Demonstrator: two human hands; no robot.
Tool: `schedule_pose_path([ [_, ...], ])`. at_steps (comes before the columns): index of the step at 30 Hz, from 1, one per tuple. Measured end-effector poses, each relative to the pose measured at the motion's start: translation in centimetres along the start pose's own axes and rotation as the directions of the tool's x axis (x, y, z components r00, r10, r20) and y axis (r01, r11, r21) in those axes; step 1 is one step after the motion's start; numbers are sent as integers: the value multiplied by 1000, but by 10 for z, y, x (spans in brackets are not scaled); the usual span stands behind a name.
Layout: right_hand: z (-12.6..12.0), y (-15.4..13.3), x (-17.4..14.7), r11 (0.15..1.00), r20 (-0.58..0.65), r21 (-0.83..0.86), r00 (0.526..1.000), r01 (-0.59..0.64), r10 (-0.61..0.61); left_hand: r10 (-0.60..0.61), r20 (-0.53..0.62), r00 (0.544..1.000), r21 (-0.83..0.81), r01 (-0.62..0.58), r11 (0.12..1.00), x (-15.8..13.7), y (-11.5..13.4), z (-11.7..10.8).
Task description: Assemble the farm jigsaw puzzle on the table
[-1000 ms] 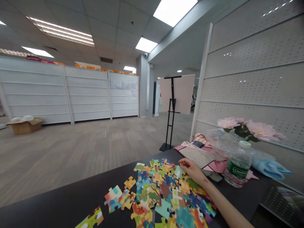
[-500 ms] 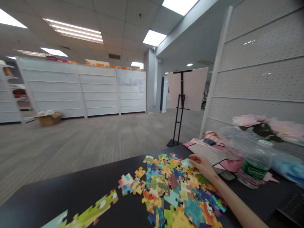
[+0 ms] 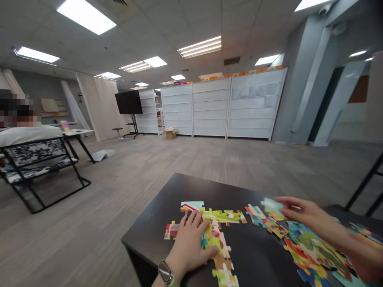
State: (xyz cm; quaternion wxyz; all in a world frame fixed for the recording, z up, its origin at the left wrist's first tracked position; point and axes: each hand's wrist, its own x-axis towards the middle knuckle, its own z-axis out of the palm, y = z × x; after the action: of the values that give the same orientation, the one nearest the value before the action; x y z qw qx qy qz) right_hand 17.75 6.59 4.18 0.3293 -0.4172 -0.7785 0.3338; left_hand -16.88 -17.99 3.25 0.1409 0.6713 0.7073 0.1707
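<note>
Our R hand (image 3: 301, 209) pinches one pale pc (image 3: 271, 206) btwn thumb & fingers; can't tell if it's off the table (image 3: 185, 187) or touching. That pc lies to the R of the joined part (image 3: 216, 239), past the end of its row (image 3: 230, 216), w/ a peach-and-blue pc (image 3: 254, 212) btwn them. The joined part has two long runs: the row, heading R toward the pale pc, & a column (image 3: 226, 275) coming back toward us, approx. square to it. Our L hand (image 3: 188, 243) is the nearer to the joined part, palm down over it, fingers spread, hiding some of its middle; can't tell how hard it presses. Count: 2 hands, 1 watch (image 3: 165, 272) on the L, 1 pc held, 1 joined part, 1 table. Pile (image 3: 314, 247) at R: many pcs, overlapping & cut off by the view's edge, so no exact no. Beyond, at L: 1 seated person (image 3: 30, 132), 1 chair (image 3: 42, 152), 1 TV (image 3: 129, 103); 1 box (image 3: 171, 134) by the shelves (image 3: 209, 107).
</note>
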Motion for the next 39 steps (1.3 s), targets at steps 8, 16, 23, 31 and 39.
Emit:
schedule_pose_path([
  [8, 202, -102, 65, 991, 352, 33, 926, 133, -136, 54, -73, 996, -112, -62, 992, -21, -29, 2],
  [16, 227, -100, 69, 945, 359, -228, 922, 236, -144, 64, -93, 994, -155, -78, 985, -26, -33, -4],
  [23, 226, -117, 72, 888, 376, -337, 909, 314, -179, 72, -115, 991, -165, -91, 982, -31, -30, -4],
  [31, 195, -116, 0, 849, 234, -336, 909, 408, -344, 23, -28, 999, 45, -22, 999, -20, -29, 5],
  [39, -31, 12, -79, 835, -257, -537, 966, -117, -30, -3, -12, 1000, 383, 7, 924, -5, -46, 29],
])
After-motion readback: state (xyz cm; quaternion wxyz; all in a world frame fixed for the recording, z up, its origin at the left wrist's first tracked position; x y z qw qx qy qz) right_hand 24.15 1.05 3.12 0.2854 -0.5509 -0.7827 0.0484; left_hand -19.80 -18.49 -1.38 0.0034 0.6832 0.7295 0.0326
